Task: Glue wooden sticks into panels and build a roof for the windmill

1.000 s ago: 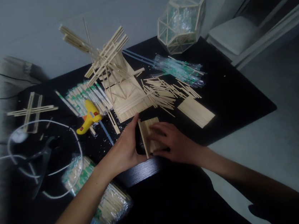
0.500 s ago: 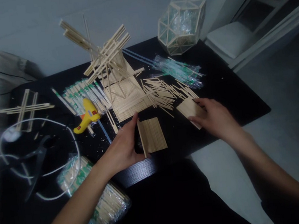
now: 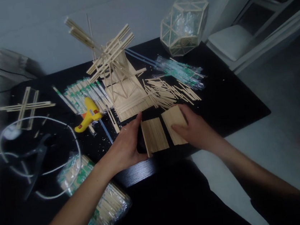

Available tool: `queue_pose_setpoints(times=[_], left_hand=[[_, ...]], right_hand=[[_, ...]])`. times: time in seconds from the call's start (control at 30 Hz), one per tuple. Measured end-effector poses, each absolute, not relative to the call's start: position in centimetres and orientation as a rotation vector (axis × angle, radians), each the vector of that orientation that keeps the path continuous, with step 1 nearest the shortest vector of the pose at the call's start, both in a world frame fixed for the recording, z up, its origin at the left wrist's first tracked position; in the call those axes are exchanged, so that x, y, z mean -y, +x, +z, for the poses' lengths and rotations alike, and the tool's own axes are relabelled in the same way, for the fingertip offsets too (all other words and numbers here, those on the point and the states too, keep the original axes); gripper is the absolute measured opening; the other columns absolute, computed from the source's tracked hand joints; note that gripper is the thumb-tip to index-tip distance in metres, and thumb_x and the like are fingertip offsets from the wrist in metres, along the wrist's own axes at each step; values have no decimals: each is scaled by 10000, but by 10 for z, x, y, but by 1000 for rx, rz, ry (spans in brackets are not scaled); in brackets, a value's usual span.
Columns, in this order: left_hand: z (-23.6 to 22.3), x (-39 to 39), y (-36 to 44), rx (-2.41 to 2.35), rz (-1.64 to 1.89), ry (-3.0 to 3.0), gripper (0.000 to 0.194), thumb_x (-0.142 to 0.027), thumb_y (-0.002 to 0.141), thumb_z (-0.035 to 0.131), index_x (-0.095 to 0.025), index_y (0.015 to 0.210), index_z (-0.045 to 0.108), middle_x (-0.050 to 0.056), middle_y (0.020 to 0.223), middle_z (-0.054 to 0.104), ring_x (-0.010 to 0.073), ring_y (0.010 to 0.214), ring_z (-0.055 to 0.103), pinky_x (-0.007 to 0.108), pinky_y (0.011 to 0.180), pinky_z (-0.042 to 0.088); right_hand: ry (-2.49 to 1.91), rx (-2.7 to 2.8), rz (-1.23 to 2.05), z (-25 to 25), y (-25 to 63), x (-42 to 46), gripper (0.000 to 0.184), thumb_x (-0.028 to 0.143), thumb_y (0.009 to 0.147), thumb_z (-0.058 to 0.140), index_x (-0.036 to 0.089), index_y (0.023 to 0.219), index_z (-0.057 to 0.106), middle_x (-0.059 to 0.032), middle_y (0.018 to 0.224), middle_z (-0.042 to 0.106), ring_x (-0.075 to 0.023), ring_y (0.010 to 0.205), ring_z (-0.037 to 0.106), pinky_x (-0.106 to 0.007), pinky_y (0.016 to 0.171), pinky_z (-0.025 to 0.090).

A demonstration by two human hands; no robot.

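Note:
Near the table's front edge my left hand [image 3: 128, 144] grips an upright wooden panel [image 3: 146, 141] by its ends, thumb and fingers spread along it. This panel meets a flat panel of joined sticks [image 3: 156, 135] lying on the table, the two forming an L. In my right hand [image 3: 195, 125] is a separate stick panel [image 3: 174, 124], pinched at its right side and tilted. A narrow dark gap separates it from the flat panel. Behind both hands stands a windmill-like stick model [image 3: 118, 69] with crossed blades on a stick base [image 3: 124, 88].
Left of the model lie a yellow glue gun [image 3: 89, 114] and wrapped chopsticks [image 3: 79, 91]. A white cable [image 3: 56, 171] loops near a stick cross [image 3: 27, 106]. Loose cut sticks [image 3: 164, 93], plastic wrappers [image 3: 180, 71] and a polyhedral stick frame [image 3: 186, 25] are to the right. A chopstick pack [image 3: 108, 204] sits in front.
My right hand has carried its panel leftward, close beside the flat panel. The upright panel has tipped slightly, while my left hand stays almost in place.

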State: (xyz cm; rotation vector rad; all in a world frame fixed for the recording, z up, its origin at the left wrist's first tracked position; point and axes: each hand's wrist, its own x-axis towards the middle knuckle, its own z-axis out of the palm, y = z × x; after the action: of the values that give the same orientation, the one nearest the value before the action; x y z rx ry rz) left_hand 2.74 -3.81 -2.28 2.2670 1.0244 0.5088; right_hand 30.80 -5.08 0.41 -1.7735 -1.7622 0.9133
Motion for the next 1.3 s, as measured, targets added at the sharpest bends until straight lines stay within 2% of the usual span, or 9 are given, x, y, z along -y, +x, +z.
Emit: queue_pose_setpoints(times=[0.3, 0.4, 0.53, 0.7, 0.93, 1.03, 1.13, 1.3], left_hand=[[-26, 39, 27, -1013, 515, 2259, 1402, -416, 714, 933, -236, 1714, -33, 276, 1604, 438, 487, 1451, 501, 704, 1145, 445], [-26, 39, 27, -1017, 516, 2267, 1404, -407, 707, 939, -233, 1715, -23, 276, 1608, 437, 486, 1451, 503, 698, 1152, 444], [-26, 39, 27, -1016, 498, 2276, 1410, -409, 701, 946, -217, 1713, -16, 287, 1602, 440, 483, 1447, 509, 688, 1141, 466], [-26, 40, 26, -992, 510, 2267, 1386, -406, 718, 935, -233, 1711, -17, 287, 1625, 420, 481, 1464, 501, 690, 1147, 466], [-25, 39, 26, -981, 475, 2206, 1380, -372, 717, 935, -268, 1709, -19, 265, 1703, 311, 484, 1539, 404, 709, 1196, 417], [-25, 38, 26, -968, 477, 2198, 1371, -401, 722, 933, -252, 1708, -7, 273, 1688, 325, 486, 1535, 409, 711, 1200, 416], [-26, 38, 26, -973, 476, 2182, 1360, -440, 723, 931, -232, 1709, 18, 280, 1667, 352, 495, 1516, 433, 719, 1205, 410], [-27, 37, 25, -976, 471, 2157, 1365, -442, 718, 936, -239, 1710, 21, 275, 1676, 340, 505, 1523, 416, 727, 1214, 399]], right_hand=[[-1652, 1873, 976, 3, 289, 40, 679, 173, 819, 592, 216, 1487, 479, -132, 1361, 718, -343, 1201, 730, -538, 1025, 609], [-1625, 1868, 1079, 8, 287, 41, 725, 159, 807, 620, 210, 1512, 457, -128, 1307, 727, -317, 1090, 759, -517, 961, 640], [-1579, 1811, 1242, 7, 290, 42, 763, 248, 833, 716, 247, 1540, 429, -130, 1282, 686, -245, 846, 745, -483, 783, 675], [-1469, 1733, 1507, 3, 302, 39, 1032, 475, 687, 935, 308, 1545, 388, -155, 1574, 468, -249, 936, 722, -483, 776, 680], [-1374, 1664, 1563, -1, 307, 39, 1043, 472, 712, 919, 379, 1570, 333, -115, 1646, 377, -270, 1017, 713, -461, 746, 665], [-1353, 1655, 1607, -2, 308, 40, 1040, 453, 694, 934, 373, 1559, 361, -111, 1629, 403, -292, 1070, 706, -476, 783, 667], [-1339, 1660, 1687, 0, 313, 41, 1180, 418, 612, 991, 365, 1588, 330, -117, 1599, 444, -324, 1166, 678, -524, 899, 658], [-1305, 1760, 1761, 4, 325, 43, 1482, 378, 459, 1064, 395, 1661, 197, -126, 1717, 281, -349, 1306, 612, -574, 1090, 580]])
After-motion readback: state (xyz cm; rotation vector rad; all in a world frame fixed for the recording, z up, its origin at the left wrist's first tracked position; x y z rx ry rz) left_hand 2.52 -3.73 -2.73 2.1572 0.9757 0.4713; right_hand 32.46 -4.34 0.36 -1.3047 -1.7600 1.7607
